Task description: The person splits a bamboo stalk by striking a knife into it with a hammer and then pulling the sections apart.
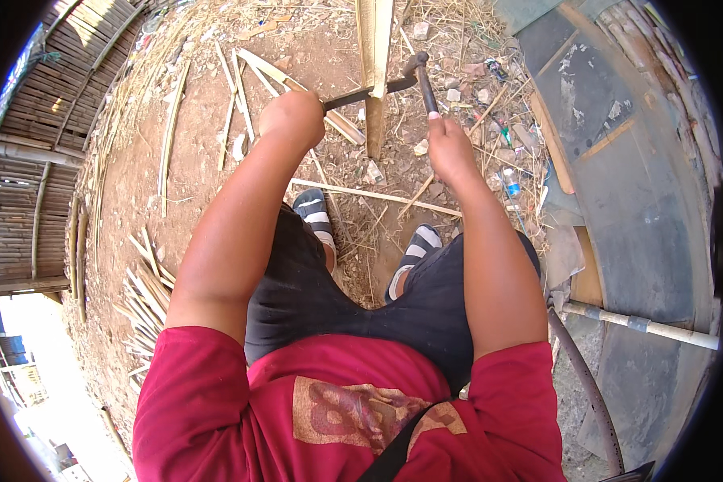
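My left hand (292, 117) is closed around the handle of a long dark-bladed knife (349, 99). Its blade runs across a pale split bamboo piece (373, 40), which stands lengthwise in front of me, and the blade seems lodged in it. In my right hand (451, 149) is a hammer (429, 92), gripped by its handle. The hammer head is at the blade's far end, just right of the bamboo; whether they touch I cannot tell.
Loose bamboo strips (237, 96) lie on the dirt left of the bamboo. A strip pile (146, 297) is beside my left leg. My sandalled feet (313, 210) are just below the work. Dark panels (618, 177) and a pale pole (643, 323) lie at right.
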Action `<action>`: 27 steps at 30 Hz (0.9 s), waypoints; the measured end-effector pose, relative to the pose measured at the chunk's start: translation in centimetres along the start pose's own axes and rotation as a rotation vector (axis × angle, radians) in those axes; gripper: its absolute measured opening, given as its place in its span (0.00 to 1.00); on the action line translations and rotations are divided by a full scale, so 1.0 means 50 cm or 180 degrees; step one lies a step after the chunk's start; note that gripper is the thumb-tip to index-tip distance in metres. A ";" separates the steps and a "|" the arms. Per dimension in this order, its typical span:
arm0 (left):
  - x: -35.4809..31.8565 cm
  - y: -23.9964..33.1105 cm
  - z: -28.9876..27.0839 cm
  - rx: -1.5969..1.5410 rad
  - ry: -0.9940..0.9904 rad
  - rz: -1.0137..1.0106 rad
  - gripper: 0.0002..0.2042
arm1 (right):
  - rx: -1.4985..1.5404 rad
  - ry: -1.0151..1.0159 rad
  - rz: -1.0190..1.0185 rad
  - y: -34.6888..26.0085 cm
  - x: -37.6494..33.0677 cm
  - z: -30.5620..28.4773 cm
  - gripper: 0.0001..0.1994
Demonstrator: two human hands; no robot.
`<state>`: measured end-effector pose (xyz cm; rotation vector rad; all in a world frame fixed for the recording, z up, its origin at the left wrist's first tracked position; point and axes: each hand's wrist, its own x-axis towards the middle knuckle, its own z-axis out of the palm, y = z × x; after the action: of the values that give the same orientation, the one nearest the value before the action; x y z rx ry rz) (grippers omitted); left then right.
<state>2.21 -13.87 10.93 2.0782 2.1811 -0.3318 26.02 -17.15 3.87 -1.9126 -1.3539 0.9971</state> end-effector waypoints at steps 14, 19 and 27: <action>-0.010 -0.065 0.014 -0.0420 0.0153 0.0330 0.17 | 0.1470 0.0326 -0.0482 -0.028 -0.058 -0.087 0.23; 0.015 -0.074 0.026 -0.0214 0.0111 0.0432 0.16 | 0.0624 -0.0197 -0.0116 0.010 -0.028 -0.030 0.25; 0.027 -0.073 0.037 -0.0264 0.0081 0.0275 0.14 | 0.1143 0.0092 -0.0647 -0.017 -0.050 -0.052 0.24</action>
<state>-1.62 -13.11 9.09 2.1350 2.0733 -0.2039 27.28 -19.37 6.57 -1.4881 -1.2282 1.0266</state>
